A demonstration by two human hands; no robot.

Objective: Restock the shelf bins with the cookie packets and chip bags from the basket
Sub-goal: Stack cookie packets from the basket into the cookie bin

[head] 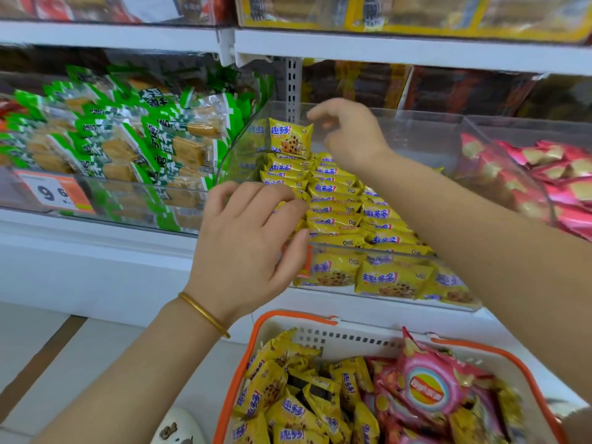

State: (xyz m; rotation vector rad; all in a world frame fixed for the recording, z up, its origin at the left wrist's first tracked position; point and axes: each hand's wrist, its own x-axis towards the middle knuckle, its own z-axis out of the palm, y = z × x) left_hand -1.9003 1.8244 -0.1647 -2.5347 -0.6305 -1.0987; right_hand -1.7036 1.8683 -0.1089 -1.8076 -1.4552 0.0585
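— Where are your hands right now?

— My left hand (251, 248) lies at the front left corner of the middle bin (423, 136). Its fingers are bent over the yellow cookie packets (336, 200) there, with the thumb under them. I cannot tell whether it grips any of them or only presses on them. A gold bangle (205, 315) sits on that wrist.

— And the other one?

— My right hand (349, 136) is up at the back of the same bin, fingers loosely curled and holding nothing. The fingertips are just beside the top corner of one upright packet (290, 137). Whether they touch it, I cannot say.

— How does that one stand?

— On edge, with its face toward me, near the bin's left wall and behind the others. The rest lie in rows running from front to back, and more of them show through the clear front wall.

— And the stock you brought?

— The basket (266, 322), white with an orange rim, sits below the shelf (96, 251) right in front of me. Loose cookie packs (272, 389) of the same yellow kind fill its left side, and pink chip bags (426, 386) fill its right.

— What's either side of the bin?

— To the right is a bin of shelved chip bags (544, 174), pink as well. To the left is a bin of green snack packs (128, 139) with an orange price tag (54, 190) on its front. An upper shelf (384, 49) of goods runs above, too blurred to read. A pale shoe (179, 424) shows down by the basket.
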